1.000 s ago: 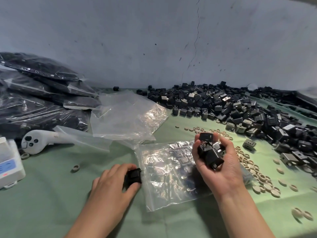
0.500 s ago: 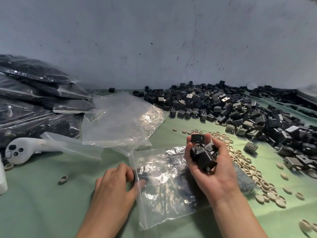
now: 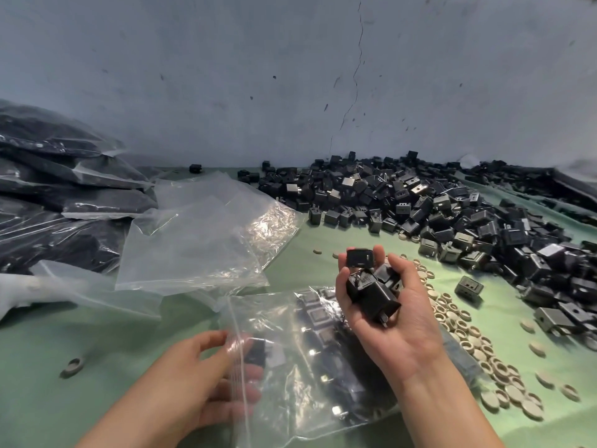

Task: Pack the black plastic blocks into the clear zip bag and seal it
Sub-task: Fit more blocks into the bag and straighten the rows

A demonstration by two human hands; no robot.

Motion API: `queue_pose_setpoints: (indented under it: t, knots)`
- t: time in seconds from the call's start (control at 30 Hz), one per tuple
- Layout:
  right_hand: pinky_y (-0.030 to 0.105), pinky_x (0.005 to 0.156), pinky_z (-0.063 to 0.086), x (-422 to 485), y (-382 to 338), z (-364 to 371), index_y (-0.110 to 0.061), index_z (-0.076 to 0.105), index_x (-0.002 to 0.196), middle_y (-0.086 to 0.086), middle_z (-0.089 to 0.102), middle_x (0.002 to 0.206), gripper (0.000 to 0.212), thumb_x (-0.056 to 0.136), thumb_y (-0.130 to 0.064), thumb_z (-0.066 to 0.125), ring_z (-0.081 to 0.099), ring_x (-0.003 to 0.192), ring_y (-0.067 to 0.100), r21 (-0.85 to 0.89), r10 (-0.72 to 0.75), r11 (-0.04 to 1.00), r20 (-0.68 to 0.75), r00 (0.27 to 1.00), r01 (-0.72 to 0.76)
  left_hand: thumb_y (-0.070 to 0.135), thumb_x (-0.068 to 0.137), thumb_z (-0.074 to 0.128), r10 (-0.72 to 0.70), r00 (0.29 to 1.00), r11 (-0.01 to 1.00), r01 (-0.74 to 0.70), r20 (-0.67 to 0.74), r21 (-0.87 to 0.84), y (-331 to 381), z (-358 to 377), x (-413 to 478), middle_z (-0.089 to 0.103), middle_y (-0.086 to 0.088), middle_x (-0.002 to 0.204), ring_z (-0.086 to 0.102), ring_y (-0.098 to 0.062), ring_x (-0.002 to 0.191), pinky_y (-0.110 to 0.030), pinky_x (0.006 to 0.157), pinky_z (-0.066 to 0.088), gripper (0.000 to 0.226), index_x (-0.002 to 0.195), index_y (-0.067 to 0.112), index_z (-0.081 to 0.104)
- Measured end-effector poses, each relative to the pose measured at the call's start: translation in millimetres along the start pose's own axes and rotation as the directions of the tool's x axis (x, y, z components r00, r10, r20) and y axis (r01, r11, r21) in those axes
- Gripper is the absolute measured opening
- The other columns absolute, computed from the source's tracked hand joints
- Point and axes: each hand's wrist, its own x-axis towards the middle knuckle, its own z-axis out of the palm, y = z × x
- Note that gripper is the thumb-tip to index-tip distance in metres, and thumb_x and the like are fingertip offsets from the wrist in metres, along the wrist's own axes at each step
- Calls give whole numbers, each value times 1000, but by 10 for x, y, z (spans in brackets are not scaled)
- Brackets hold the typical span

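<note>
Plastic of the clear zip bag (image 3: pixel 277 318) lies flat on the green-covered desk (image 3: pixel 97 344) at the near middle. Its mouth, with the zip strip, is turned to the left and is unsealed. Through the plastic show the packed blocks (image 3: pixel 318 321), black with a few pale glints, spread from the middle of the bag towards its right end. The left hand (image 3: pixel 187 376) is at that mouth, its fingers (image 3: pixel 235 376) pushed in past the strip and seen through the plastic. A single block (image 3: pixel 256 350) sits just at their tips, but blur hides whether they pinch it or lie slack. The right hand (image 3: pixel 397 331) is raised palm-up over the bag's right half, its fingers (image 3: pixel 407 279) curled round a handful of black blocks (image 3: pixel 371 289), one of them perched at the fingertips.

Behind the zip bag lies a stack of empty clear bags (image 3: pixel 200 240), flat and crumpled. At far left, filled bags (image 3: pixel 64 195), dark with their contents, are heaped one on another. The loose pile of black blocks (image 3: pixel 452 215) covers the desk's right side up to the grey wall (image 3: pixel 290 76). Beige rings (image 3: pixel 465 334) are strewn between that pile and the zip bag. A single ring (image 3: pixel 73 367) lies alone, well left of the left hand.
</note>
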Motion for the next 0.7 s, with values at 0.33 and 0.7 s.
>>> queue_pose_setpoints:
  t: [0.33, 0.7]
  knots:
    - [40, 67, 61, 199, -79, 33, -13, 72, 102, 31, 65, 116, 28, 75, -15, 78, 70, 95, 38, -33, 15, 999, -29, 999, -16, 5, 73, 71, -33, 995, 941, 62, 90, -332, 11, -4, 354, 66, -41, 94, 71, -49, 79, -46, 50, 59, 28, 96, -10, 71]
    - [39, 66, 61, 132, -170, -153, -14, 74, 103, 25, 66, 121, 24, 80, -20, 77, 69, 102, 35, -121, 46, 991, -61, 997, -53, 13, 63, 66, -38, 956, 902, 158, 291, -402, -21, 138, 644, 73, -26, 102, 74, -39, 84, -56, 67, 59, 46, 106, -3, 67]
